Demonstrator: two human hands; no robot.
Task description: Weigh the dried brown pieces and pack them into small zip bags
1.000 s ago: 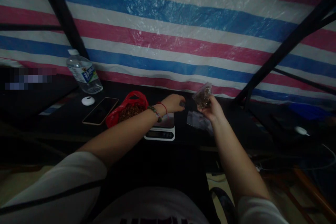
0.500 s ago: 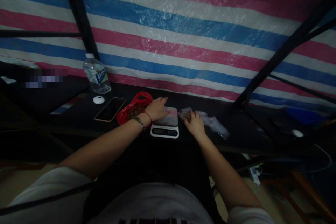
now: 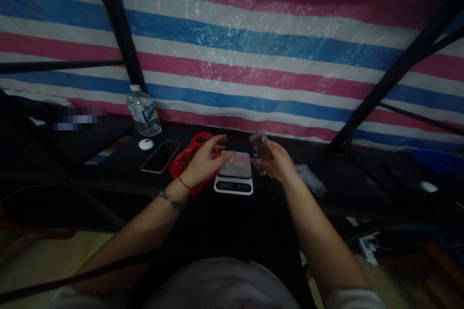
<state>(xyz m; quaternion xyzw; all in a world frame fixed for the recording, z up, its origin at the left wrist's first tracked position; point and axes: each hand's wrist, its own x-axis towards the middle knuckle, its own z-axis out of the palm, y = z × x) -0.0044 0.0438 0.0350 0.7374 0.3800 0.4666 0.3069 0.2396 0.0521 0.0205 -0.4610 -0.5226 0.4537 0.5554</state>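
Grips filled packet [image 3: 260, 141] in right hand [image 3: 281, 158], 2 o'clock from scale [image 3: 237, 166]; spreads left hand [image 3: 205, 158] open at 9. Has flat packets [image 3: 311, 180], seemingly unfilled, at 3.

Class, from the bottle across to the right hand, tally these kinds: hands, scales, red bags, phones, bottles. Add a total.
Hands: 2 (left hand, right hand)
Scale: 1
Red bag: 1
Phone: 1
Bottle: 1
Total: 6
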